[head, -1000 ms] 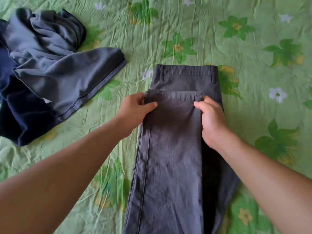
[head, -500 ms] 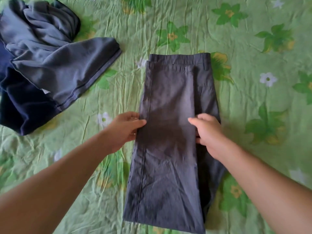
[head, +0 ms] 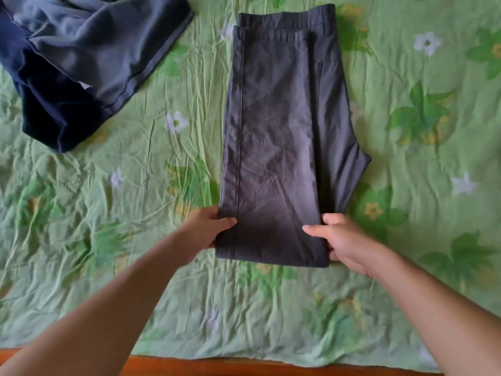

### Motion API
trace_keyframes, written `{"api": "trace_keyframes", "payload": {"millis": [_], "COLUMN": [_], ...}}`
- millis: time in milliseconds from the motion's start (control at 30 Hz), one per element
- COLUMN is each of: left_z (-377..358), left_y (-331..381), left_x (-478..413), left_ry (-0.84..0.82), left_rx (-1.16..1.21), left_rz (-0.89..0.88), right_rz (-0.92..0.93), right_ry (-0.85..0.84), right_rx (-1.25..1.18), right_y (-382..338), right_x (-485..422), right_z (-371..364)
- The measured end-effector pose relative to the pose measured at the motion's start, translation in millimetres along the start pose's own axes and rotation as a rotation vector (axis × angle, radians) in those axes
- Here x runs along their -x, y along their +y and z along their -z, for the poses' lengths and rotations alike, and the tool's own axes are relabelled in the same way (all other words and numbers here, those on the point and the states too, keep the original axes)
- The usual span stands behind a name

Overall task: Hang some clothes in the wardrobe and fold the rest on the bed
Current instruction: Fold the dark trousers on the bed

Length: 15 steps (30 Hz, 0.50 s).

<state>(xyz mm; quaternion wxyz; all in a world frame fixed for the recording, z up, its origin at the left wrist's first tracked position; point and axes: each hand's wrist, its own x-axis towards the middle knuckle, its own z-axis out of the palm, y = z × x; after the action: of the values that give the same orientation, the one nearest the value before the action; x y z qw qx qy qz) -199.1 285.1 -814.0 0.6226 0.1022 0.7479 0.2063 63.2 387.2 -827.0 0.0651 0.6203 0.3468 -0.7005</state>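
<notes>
Item: dark grey woven trousers [head: 276, 126], folded, flat on green floral bed sheet [head: 113, 213]; left hand [head: 207, 226] & right hand [head: 345, 240] pinch near-end corners, thumbs on top, fingers tucked under; risk: uneven lift skews layers, rt-side seat flap slips out.

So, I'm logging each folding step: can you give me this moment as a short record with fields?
surface: green floral bedsheet, wooden edge nearest the person
in work: grey trousers, folded, lying flat, waistband at far end
left hand: pinches the trousers' near left edge
right hand: pinches their near right edge
waiting: grey garment atop navy garment, upper left, apart from the trousers
</notes>
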Motion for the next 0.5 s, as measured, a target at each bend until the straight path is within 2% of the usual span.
{"api": "trace_keyframes", "payload": {"millis": [100, 300, 367, 500], "left_z": [1, -4, -5, -14], "left_y": [-13, -32, -36, -60], "left_x": [5, 10, 9, 22], "left_ry": [0.022, 0.09, 0.09, 0.073], "left_rx": [-0.094, -0.194, -0.194, -0.201], "left_rz": [-0.038, -0.159, -0.168, -0.126], "right_rz": [0.022, 0.22, 0.27, 0.225], "right_ry": [-0.015, 0.288, 0.342, 0.274], "right_rx": [0.105, 0.466, 0.555, 0.495], "right_y": [16, 43, 44, 64], "right_x": [3, -6, -8, 2], "right_z": [1, -8, -9, -12]}}
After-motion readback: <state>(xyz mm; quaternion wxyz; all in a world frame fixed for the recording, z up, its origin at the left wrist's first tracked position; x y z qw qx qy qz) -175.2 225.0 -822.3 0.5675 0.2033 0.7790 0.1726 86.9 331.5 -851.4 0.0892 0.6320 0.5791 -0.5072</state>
